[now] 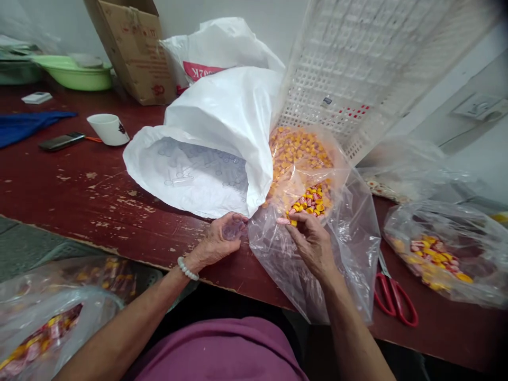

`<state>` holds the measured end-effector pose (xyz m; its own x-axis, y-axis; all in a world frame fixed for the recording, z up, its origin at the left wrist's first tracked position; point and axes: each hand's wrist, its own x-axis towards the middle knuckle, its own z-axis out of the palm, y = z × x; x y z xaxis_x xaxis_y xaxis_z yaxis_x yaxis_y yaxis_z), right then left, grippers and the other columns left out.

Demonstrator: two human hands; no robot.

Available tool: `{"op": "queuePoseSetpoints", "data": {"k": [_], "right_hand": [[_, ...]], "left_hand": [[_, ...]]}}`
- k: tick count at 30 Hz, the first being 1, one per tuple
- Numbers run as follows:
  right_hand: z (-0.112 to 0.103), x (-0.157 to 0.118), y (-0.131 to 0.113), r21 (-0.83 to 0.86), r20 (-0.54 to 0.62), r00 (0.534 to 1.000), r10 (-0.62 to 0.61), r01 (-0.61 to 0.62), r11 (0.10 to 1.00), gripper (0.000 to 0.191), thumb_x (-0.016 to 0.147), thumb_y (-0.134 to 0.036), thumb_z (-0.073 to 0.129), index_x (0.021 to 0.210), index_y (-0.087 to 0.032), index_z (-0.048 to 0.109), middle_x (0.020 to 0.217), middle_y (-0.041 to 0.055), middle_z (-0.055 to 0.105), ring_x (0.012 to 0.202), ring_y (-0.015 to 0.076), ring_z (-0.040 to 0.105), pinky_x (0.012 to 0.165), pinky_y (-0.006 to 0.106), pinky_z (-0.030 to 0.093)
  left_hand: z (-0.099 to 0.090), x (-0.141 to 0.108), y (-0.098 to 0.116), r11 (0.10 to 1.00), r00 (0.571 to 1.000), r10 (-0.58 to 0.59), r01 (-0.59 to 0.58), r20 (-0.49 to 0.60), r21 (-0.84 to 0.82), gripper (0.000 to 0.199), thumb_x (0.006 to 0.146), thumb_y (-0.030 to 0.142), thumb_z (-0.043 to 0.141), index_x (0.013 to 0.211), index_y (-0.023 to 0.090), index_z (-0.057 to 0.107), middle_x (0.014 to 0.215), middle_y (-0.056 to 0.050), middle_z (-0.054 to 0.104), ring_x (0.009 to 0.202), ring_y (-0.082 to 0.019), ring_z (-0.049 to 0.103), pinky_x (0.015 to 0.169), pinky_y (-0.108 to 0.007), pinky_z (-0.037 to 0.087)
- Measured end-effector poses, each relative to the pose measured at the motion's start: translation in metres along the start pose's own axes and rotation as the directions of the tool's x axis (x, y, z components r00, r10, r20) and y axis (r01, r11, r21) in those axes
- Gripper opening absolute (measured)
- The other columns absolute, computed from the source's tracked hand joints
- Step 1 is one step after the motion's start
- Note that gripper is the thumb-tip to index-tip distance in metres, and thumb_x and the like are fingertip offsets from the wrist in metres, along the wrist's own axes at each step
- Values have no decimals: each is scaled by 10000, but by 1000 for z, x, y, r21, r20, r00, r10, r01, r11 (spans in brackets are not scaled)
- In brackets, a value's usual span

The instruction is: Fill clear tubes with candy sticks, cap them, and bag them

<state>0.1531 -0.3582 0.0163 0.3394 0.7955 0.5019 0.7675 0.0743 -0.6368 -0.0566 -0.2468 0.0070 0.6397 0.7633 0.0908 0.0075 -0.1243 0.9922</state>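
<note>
My left hand [216, 244], with a beaded bracelet at its wrist, is closed around several clear plastic tubes [233, 230], their round ends towards me. Between the thumb and fingers of my right hand [314, 244] is a small pink piece with a yellow cap [283, 220]. Just below that pinch spreads the clear plastic bag [273, 246], holding many yellow-and-pink capped pieces [311, 200]. Beside it, beyond my left hand, a white sack [226, 100] lies on its side, mouth towards me, with loose clear tubes [182, 177] inside.
Red-handled scissors [395, 301] and another bag of capped pieces [436, 259] lie right on the worn red table [79, 182]. A white crate [337, 84] leans behind. At left are a cup [108, 129], a phone [62, 141] and a carton [138, 53]. Filled bags [95, 301] sit lower left.
</note>
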Motion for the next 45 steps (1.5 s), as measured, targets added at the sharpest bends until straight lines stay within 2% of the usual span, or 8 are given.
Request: {"op": "queuePoseSetpoints", "data": {"k": [6,15,19,27,31,37,41,45], "right_hand": [[17,-2,-59,-1,90,965,-246,247,969,213,878,-162,493,1053,-229,595,1020,76,562,958,181,563,819,344,502],[21,-12,-54,46,-11,990,-140,141,989,379,785,-22,421,1082,-221,547,1101,77,555,1061,196,531,919,394,454],[34,-18,-51,50,134,963,-236,231,972,533,620,56,368,1033,-209,578,1136,79,511,1104,199,489,952,405,428],[9,13,23,-235,19,998,-53,56,970,279,785,-77,440,957,-193,626,1007,87,595,989,218,540,889,387,438],[16,24,63,-429,280,960,6,120,895,162,817,-180,516,928,-184,634,1001,106,618,972,245,534,902,398,411],[22,27,67,-413,177,976,130,-46,909,140,827,-178,482,889,-142,602,908,125,624,874,235,554,806,371,433],[12,22,29,149,27,944,329,-329,932,222,878,-353,465,960,-173,564,802,31,592,635,139,527,595,278,438],[15,8,-30,692,236,886,399,-441,571,266,801,-422,605,950,-205,576,738,-39,537,499,62,443,468,200,363]], "left_hand": [[12,-8,2,982,992,74,-90,101,167,449,604,20,535,1015,183,612,904,-23,652,792,-157,591,724,-236,450],[15,-13,-4,994,990,-71,81,123,-74,473,541,0,576,987,157,575,855,-21,622,708,-127,557,641,-218,434],[21,-12,3,998,994,-58,59,97,-7,446,499,-23,523,910,136,588,779,4,591,676,-105,523,591,-192,415],[19,-9,-15,933,967,-223,250,127,-261,466,505,20,559,949,160,535,842,-10,587,630,-118,519,394,-178,413],[15,-10,-13,865,953,-230,293,197,-408,418,490,-9,559,869,162,526,835,-6,588,631,-115,532,399,-180,421],[19,-12,-9,830,944,-236,320,233,-457,447,491,-12,568,895,175,530,850,0,581,649,-119,547,412,-182,421],[24,-9,-6,903,958,-246,281,146,-324,475,480,-10,542,923,161,547,850,-7,587,632,-108,524,440,-187,420],[31,-5,-1,957,977,-205,214,65,-198,504,441,-44,509,911,130,563,815,1,598,646,-88,515,544,-180,405]]}}
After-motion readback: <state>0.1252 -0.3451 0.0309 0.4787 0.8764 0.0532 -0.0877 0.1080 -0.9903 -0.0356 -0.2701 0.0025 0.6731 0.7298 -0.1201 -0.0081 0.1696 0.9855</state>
